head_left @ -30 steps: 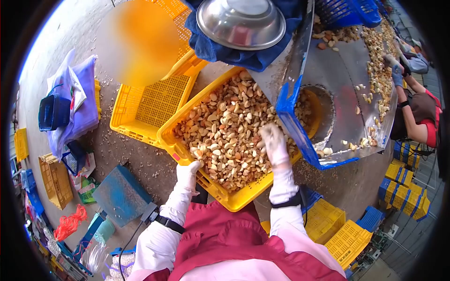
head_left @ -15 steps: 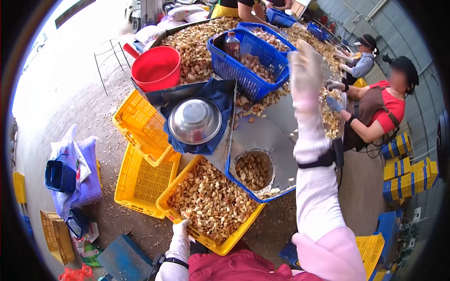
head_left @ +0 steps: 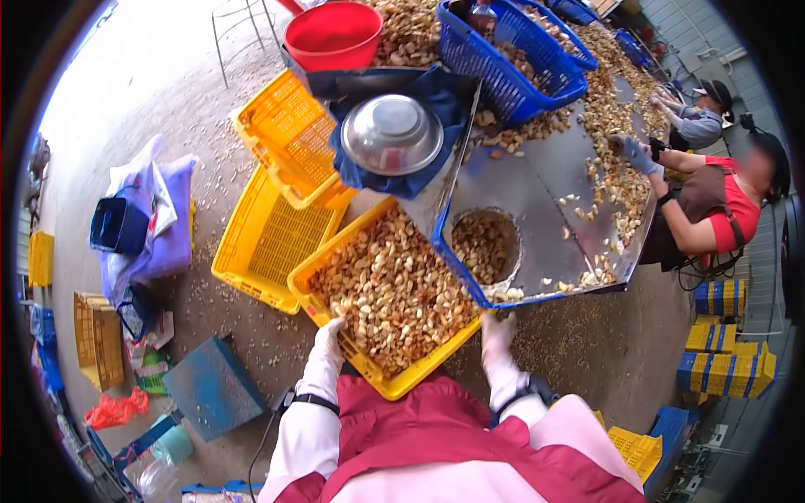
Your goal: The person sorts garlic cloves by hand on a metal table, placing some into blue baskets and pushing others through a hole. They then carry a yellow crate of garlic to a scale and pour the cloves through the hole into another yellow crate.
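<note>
In front of my body, a yellow plastic crate (head_left: 335,345) is filled with small brown and cream pieces (head_left: 394,289), whose kind I cannot make out. My left hand (head_left: 328,339), in a white glove, is closed on the crate's left rim. At the opposite corner my gloved right hand (head_left: 498,331) grips the rim, its fingers partly hidden. Just beyond that corner is a metal-topped table (head_left: 545,201) with a round hole holding more of the same pieces (head_left: 484,243). A steel bowl (head_left: 392,134) lies upside down on dark blue cloth (head_left: 356,176).
Two yellow crates (head_left: 277,239) lean on the left. A red basin (head_left: 333,38) and blue baskets (head_left: 511,71) stand farther back. At the right, a co-worker in a red shirt (head_left: 729,210) handles pieces on the table. A blue box (head_left: 214,390) sits on the floor.
My right hand has come down from above the table to the crate's right corner. My left hand stays on the left rim. The view has tilted downward.
</note>
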The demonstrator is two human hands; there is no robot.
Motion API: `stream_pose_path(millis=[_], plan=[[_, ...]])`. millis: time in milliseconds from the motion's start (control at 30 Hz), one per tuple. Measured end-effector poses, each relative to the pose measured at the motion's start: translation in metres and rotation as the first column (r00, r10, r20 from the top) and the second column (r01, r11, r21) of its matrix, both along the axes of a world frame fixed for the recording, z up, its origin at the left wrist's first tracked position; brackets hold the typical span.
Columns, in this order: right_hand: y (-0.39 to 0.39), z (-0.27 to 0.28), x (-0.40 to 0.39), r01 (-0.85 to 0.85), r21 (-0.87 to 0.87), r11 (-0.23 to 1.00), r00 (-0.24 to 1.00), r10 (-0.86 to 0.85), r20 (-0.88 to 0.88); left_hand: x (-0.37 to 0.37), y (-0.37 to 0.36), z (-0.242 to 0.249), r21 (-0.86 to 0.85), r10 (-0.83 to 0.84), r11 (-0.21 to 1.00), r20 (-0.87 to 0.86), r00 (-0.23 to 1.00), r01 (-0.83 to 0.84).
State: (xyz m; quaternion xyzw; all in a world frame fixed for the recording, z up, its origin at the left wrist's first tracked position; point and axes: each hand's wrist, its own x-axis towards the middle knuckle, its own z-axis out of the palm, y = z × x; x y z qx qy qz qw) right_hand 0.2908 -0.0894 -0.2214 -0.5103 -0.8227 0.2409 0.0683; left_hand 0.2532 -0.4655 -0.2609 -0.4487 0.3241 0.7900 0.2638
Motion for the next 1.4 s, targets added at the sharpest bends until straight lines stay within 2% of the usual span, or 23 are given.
stream_pose_path(millis=[33, 67, 100, 167, 300, 400, 500, 533, 567, 600, 633, 667, 833, 900, 1000, 1067, 1100, 1133, 1200, 1233, 1267, 1333, 1400], plan=[[0.040, -0.044, -0.008, -0.067, -0.677, 0.733, 0.889, -0.264, -0.373, 0.002, 0.003, 0.009, -0.016, 0.008, 1.000, 0.001, 1.000, -0.008], [0.063, -0.076, -0.021, -0.278, -0.772, 0.571, 0.808, -0.295, -0.510, 0.005, 0.006, -0.002, -0.023, 0.049, 0.999, -0.006, 0.999, -0.049], [0.111, -0.140, -0.030, -0.322, -0.524, 0.789, 0.902, 0.086, -0.424, 0.006, 0.012, -0.005, -0.075, 0.092, 0.993, 0.005, 0.996, -0.091], [0.083, -0.086, -0.026, -0.177, -0.627, 0.759, 0.936, -0.067, -0.345, 0.013, 0.016, 0.005, -0.117, 0.081, 0.990, -0.027, 0.996, -0.083], [0.048, -0.050, -0.010, -0.220, -0.533, 0.817, 0.900, -0.042, -0.435, 0.041, 0.010, 0.008, -0.122, 0.077, 0.989, -0.071, 0.995, -0.085], [0.031, -0.045, 0.027, -0.112, -0.648, 0.753, 0.974, -0.047, -0.222, 0.086, -0.017, -0.016, -0.245, 0.129, 0.961, -0.011, 0.992, -0.128], [0.009, -0.019, 0.055, 0.051, -0.744, 0.666, 0.997, -0.072, 0.005, 0.126, -0.049, -0.005, -0.188, 0.128, 0.977, 0.124, 0.984, -0.104], [0.019, -0.030, 0.061, 0.055, -0.697, 0.715, 0.996, 0.011, 0.090, 0.140, -0.052, -0.003, -0.189, 0.173, 0.971, 0.140, 0.975, -0.145], [0.040, -0.044, 0.057, -0.337, -0.180, 0.924, 0.884, 0.376, 0.278, 0.153, -0.055, -0.004, -0.196, 0.219, 0.963, 0.161, 0.962, -0.187], [0.023, 0.010, 0.026, -0.384, 0.158, 0.910, 0.907, 0.340, 0.247, 0.159, -0.052, -0.001, -0.209, 0.236, 0.958, 0.176, 0.956, -0.198], [0.037, -0.011, -0.005, -0.279, -0.293, 0.915, 0.920, 0.167, -0.354, 0.164, -0.049, 0.004, -0.197, 0.249, 0.958, 0.200, 0.948, -0.210], [0.053, -0.028, -0.032, -0.304, -0.371, 0.878, 0.890, 0.123, -0.438, 0.166, -0.047, 0.006, -0.190, 0.271, 0.954, 0.216, 0.938, -0.232], [0.043, -0.044, -0.103, -0.447, -0.311, 0.839, 0.883, 0.358, -0.305, 0.183, -0.045, -0.042, -0.411, 0.210, 0.899, 0.097, 0.973, -0.153], [0.015, -0.012, -0.096, -0.456, -0.313, 0.833, 0.887, 0.453, -0.088, 0.177, -0.037, -0.031, -0.451, 0.274, 0.857, -0.012, 0.962, -0.250], [-0.027, 0.066, -0.082, -0.339, -0.489, 0.804, 0.858, 0.477, 0.190, 0.161, -0.037, -0.003, -0.435, 0.311, 0.861, 0.043, 0.949, -0.262], [-0.015, 0.038, -0.081, -0.188, -0.764, 0.618, 0.979, 0.055, -0.196, 0.178, -0.047, -0.035, -0.491, 0.202, 0.859, 0.063, 0.977, -0.145], [-0.001, 0.020, -0.079, -0.313, -0.721, 0.618, 0.949, 0.173, -0.264, 0.172, -0.049, -0.017, -0.455, 0.233, 0.877, 0.114, 0.966, -0.157], [-0.021, 0.051, -0.081, -0.442, -0.596, 0.670, 0.897, 0.347, -0.274, 0.172, -0.055, -0.010, -0.438, 0.222, 0.889, 0.157, 0.962, -0.134], [-0.015, 0.031, -0.097, -0.522, -0.578, 0.627, 0.853, 0.401, -0.335, 0.168, -0.070, 0.000, -0.444, 0.150, 0.893, 0.143, 0.978, -0.071], [0.088, -0.098, -0.121, -0.724, -0.227, 0.652, 0.682, 0.726, -0.089, 0.176, -0.076, -0.017, -0.463, 0.111, 0.884, 0.084, 0.990, -0.059], [0.060, -0.070, -0.113, -0.695, -0.311, 0.649, 0.694, 0.718, -0.054, 0.176, -0.083, 0.001, -0.478, 0.127, 0.874, 0.065, 0.990, -0.081], [0.085, -0.107, -0.109, -0.780, -0.340, 0.524, 0.614, 0.747, -0.256, 0.176, -0.093, 0.033, -0.507, 0.130, 0.860, 0.093, 0.987, -0.066], [0.099, -0.098, -0.112, -0.784, -0.381, 0.490, 0.573, 0.808, -0.141, 0.172, -0.091, 0.059, -0.532, 0.139, 0.847, 0.183, 0.973, -0.021]])
